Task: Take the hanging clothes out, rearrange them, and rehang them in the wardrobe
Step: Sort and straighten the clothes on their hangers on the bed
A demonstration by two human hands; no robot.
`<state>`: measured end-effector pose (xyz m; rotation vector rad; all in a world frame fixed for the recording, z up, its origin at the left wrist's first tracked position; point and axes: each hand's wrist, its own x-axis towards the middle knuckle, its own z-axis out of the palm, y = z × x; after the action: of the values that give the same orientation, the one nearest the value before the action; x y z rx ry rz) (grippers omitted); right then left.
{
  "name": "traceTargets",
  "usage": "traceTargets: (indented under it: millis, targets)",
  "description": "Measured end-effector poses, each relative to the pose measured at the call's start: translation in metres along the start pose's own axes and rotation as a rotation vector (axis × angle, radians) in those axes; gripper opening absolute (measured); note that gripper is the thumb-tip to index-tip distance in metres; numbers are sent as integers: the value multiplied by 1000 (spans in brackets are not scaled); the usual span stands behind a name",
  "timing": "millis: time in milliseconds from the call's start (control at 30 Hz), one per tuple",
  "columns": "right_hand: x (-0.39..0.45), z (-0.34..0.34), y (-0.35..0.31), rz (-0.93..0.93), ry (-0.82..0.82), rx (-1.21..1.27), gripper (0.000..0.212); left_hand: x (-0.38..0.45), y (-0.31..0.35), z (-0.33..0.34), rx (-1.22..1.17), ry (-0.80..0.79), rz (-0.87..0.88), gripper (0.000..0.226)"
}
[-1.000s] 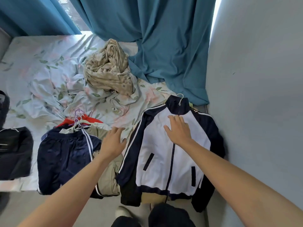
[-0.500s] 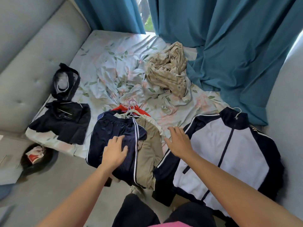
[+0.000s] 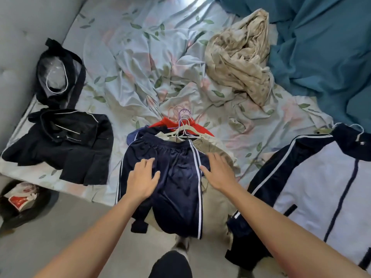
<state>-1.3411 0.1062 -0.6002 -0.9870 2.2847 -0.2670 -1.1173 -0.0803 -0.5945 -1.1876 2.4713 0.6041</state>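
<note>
Both hands lie flat with straight fingers, gripping nothing: the left hand (image 3: 143, 178) on the navy track shorts (image 3: 176, 177), the right hand (image 3: 217, 173) at their striped edge. The shorts top a hangered pile at the bed's edge; soft and probably slippery, they are best lifted by the hangers (image 3: 183, 127).

Bare sheet (image 3: 140, 63) lies open beyond the hangers (image 3: 181, 125). The black jacket (image 3: 66, 145) flanks the shorts (image 3: 176, 177) left, the white jacket (image 3: 321, 187) right, 2 sheet gaps between.
</note>
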Motion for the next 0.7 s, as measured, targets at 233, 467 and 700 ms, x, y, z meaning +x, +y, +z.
traceTargets:
  millis: [233,467,700]
  targets:
    - [97,94,-1,38,-40,1,60,121,-64,53,46,11,90,67]
    - [138,123,-5,128,51,16,50,190,-86,60,28,33,92,76]
    - [124,122,5,171,103,262,17,193,-68,51,79,73,174,49]
